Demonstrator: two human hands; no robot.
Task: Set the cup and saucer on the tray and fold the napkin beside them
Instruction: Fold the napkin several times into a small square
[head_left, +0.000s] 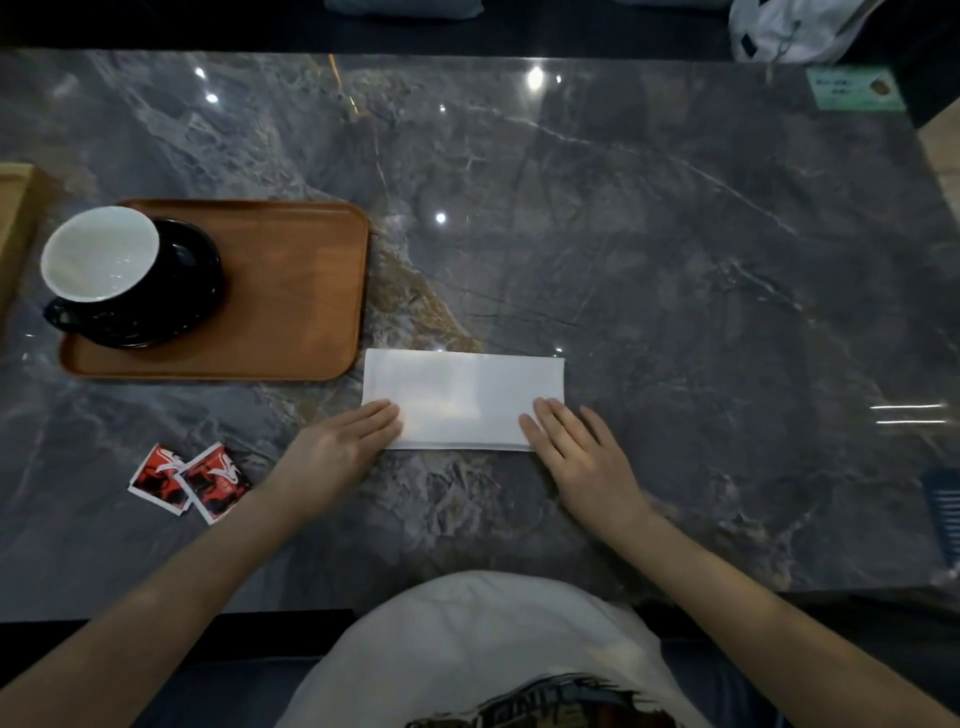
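The dark marble table (649, 234) is glossy, and that polish is judged the main hazard — a thin sheet pressed only from above could skid on it when the next fold is started, so the crease would come out crooked.

On the brown wooden tray (291, 291) only the left end is taken up, by the black saucer (200, 291) with the white-lined cup (98, 254) seated on it. Free tray surface is left on the right, yet the cup stands close to the tray's left rim; it could be knocked if the tray were nudged.

The white napkin (462, 397) lies on the table just right of the tray's near corner, already folded to a long rectangle. It is not on the tray, so a careless slide across could undo the layers.

The right hand (582, 457) is laid flat, fingers straight, on the napkin's near right corner; the left hand (337, 452) likewise presses the near left corner. Nothing is gripped by either — an uneven lift could shift one end.

Two red sachets (192, 480) lie near the left wrist and could be swept aside.
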